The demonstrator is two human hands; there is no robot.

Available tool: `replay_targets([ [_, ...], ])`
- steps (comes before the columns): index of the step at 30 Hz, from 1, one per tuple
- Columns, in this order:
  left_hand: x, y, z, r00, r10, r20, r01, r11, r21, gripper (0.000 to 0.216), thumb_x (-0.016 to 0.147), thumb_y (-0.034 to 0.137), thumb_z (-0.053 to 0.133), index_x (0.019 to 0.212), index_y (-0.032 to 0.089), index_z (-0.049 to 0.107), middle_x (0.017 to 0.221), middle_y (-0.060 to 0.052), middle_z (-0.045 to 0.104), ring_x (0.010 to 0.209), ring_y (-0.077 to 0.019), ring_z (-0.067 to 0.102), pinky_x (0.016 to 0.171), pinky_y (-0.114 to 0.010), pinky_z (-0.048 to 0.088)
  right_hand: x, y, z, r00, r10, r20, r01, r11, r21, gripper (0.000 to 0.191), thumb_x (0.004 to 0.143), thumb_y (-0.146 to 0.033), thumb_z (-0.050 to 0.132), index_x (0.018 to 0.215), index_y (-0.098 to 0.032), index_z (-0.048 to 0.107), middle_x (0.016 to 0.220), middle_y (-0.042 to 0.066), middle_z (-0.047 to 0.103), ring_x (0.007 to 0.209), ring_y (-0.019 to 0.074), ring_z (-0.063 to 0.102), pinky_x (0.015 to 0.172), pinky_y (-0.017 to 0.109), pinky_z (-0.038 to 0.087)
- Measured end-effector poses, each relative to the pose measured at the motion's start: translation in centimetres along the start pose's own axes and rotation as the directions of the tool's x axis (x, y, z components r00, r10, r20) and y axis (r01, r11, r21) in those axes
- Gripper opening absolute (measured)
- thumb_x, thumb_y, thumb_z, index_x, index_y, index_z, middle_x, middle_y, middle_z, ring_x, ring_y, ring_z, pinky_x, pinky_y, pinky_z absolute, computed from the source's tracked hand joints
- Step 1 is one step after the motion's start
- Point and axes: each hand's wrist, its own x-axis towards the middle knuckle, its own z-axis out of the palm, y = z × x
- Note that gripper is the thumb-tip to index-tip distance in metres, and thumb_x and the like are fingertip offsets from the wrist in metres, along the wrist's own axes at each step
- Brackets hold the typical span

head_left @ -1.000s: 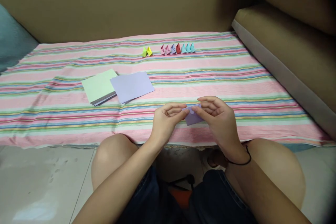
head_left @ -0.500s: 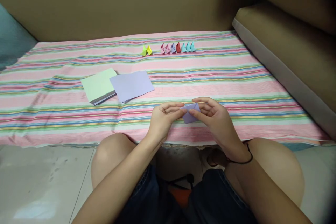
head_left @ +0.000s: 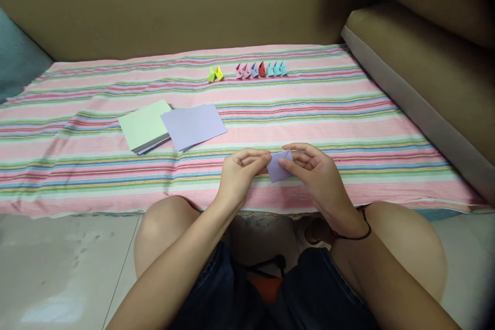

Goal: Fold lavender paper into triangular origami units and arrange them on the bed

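Note:
A small folded piece of purple paper (head_left: pixel 279 169) is held up above the near edge of the striped cloth. My left hand (head_left: pixel 242 171) pinches its upper left corner between thumb and fingers. On the other side my right hand (head_left: pixel 315 167) grips it, thumb across the front and fingers behind. A crease line runs near the paper's top edge. Its back is hidden from me.
Striped cloth (head_left: pixel 294 126) covers the surface. A green paper stack (head_left: pixel 145 125) lies left, with purple sheets (head_left: pixel 195 126) overlapping it. Several small folded paper pieces (head_left: pixel 262 69) stand in a row at the back, two yellowish ones (head_left: pixel 215 74) apart. Brown cushions (head_left: pixel 417 62) flank the right.
The left thumb has slid from the paper's front to its upper left corner. The folded paper now looks squarer, with more of its front showing. The right hand holds nearly the same place.

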Motion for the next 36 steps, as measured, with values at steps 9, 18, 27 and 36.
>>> replay_targets([
  [9,0.02,-0.06,-0.11,0.999,0.035,0.003,-0.036,0.998,0.046,0.02,0.066,0.028,0.078,0.079,0.017,0.068,0.06,0.002,0.069,0.057,-0.0103,0.062,0.064,-0.024,0.05,-0.01,-0.01,0.05,1.0,-0.024,-0.014,0.024,0.999,-0.024,0.033,0.067,-0.039,0.077,0.092,-0.022,0.065,0.078,0.001,0.071,0.074,0.0173,0.067,0.069,0.032,0.056],
  [18,0.05,-0.1,-0.17,0.991,0.135,0.005,-0.134,0.982,0.131,0.018,0.068,0.027,0.076,0.078,0.017,0.065,0.059,0.004,0.066,0.057,-0.0091,0.059,0.064,-0.023,0.047,-0.01,0.12,0.84,0.994,0.09,-0.055,-0.084,0.991,0.102,0.025,0.065,-0.039,0.078,0.074,-0.02,0.064,0.074,0.0,0.065,0.073,0.0148,0.061,0.071,0.029,0.049],
  [27,0.13,-0.01,-0.18,0.989,0.148,0.02,-0.149,0.98,0.132,0.017,0.068,0.025,0.076,0.078,0.017,0.064,0.058,0.004,0.064,0.056,-0.0083,0.057,0.064,-0.023,0.047,-0.04,0.22,0.68,1.0,0.027,0.001,-0.027,0.997,0.072,0.022,0.081,-0.035,0.065,0.068,-0.02,0.055,0.065,-0.005,0.048,0.06,0.0097,0.043,0.057,0.024,0.035],
  [36,-0.06,-0.16,0.06,0.991,0.122,0.05,-0.128,0.985,0.118,0.016,0.068,0.023,0.076,0.076,0.016,0.064,0.058,0.004,0.065,0.056,-0.0075,0.058,0.062,-0.02,0.046,0.14,0.77,0.32,0.999,-0.031,-0.034,0.032,0.999,0.039,0.024,0.085,-0.03,0.06,0.065,-0.019,0.053,0.065,-0.004,0.041,0.063,0.0105,0.036,0.057,0.025,0.028],
])
